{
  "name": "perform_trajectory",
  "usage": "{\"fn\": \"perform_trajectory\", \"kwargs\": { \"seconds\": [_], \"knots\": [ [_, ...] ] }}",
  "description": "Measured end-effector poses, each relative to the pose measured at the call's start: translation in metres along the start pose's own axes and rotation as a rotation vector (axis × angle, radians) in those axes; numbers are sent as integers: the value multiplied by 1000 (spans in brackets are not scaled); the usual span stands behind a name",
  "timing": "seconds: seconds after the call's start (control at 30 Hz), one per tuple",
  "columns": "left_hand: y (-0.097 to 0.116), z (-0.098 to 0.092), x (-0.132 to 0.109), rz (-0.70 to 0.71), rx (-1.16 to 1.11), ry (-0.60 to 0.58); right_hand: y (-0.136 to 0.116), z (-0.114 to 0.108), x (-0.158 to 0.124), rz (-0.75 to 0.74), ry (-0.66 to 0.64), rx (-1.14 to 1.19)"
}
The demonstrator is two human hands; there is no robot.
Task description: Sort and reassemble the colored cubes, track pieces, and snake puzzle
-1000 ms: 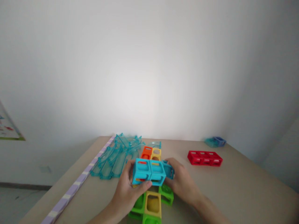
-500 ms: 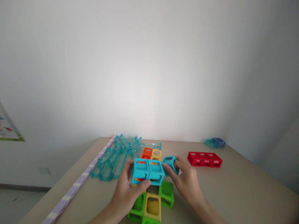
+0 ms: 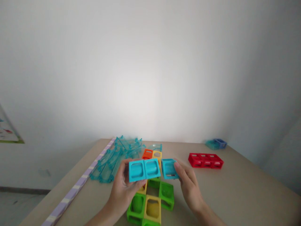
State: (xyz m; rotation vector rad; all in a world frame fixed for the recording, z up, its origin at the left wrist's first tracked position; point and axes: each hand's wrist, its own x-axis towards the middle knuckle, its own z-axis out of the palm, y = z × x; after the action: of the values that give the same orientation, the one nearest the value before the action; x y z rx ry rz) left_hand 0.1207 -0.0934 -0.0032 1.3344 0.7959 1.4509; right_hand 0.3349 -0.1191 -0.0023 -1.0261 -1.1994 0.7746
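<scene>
In the head view, the left hand [image 3: 124, 188] grips a turquoise double block [image 3: 144, 169], thumb at its lower right corner and fingers wrapped round its left end, holding it up above the table [image 3: 237, 194]. Just beside it, the right hand [image 3: 188, 185] pinches a single turquoise cube [image 3: 168, 169] between thumb and fingertips. The cube's left face stands close to the double block's right end, and a thin gap shows between them.

Below both hands, a flat cluster of green and yellow blocks [image 3: 152, 205] lies on the table. An orange block [image 3: 147, 153] and a yellow block [image 3: 157, 154] sit side by side behind the held pieces. Left of these lies a heap of clear teal track pieces [image 3: 115, 158]. A red triple block [image 3: 205, 160] rests well apart to the right, with small blue pieces [image 3: 216, 143] near the far corner. A purple-and-white strip [image 3: 77, 185] runs along the table's left edge.
</scene>
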Motion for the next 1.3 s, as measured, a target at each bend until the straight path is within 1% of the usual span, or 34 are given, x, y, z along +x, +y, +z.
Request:
{"fn": "perform_trajectory", "kwargs": {
  "seconds": [0.07,0.17,0.33,0.5,0.63,0.7,0.77,0.87,0.97,1.03,1.17,1.23,1.3],
  "knots": [
    [1,-1,-1,9,-10,-37,1,1,-1,14,-61,46],
    [3,-1,-2,20,-35,-97,-4,3,-2,17,-139,94],
    [5,0,-2,20,-65,-160,-14,5,-2,-36,-211,64],
    [4,-2,0,33,-12,-150,-22,5,-2,-86,-281,49],
    [3,-4,1,72,119,-78,-33,5,-2,-191,-340,10],
    [3,-5,1,112,197,-40,-36,4,-2,-237,-344,0],
    [4,-6,2,153,243,-23,-35,3,-2,-245,-335,2],
    [5,-8,3,218,271,-22,-27,1,-3,-186,-330,35],
    [2,-10,3,248,292,-15,-22,-1,-2,-126,-327,83],
    [0,-10,4,238,278,-9,-22,0,-1,-132,-325,89],
    [0,-9,6,144,134,13,-27,3,-1,-235,-330,18],
    [2,-7,7,111,97,14,-29,3,-2,-282,-302,-27],
    [3,-7,7,104,88,10,-30,3,-3,-329,-245,-77]
  ]
}}
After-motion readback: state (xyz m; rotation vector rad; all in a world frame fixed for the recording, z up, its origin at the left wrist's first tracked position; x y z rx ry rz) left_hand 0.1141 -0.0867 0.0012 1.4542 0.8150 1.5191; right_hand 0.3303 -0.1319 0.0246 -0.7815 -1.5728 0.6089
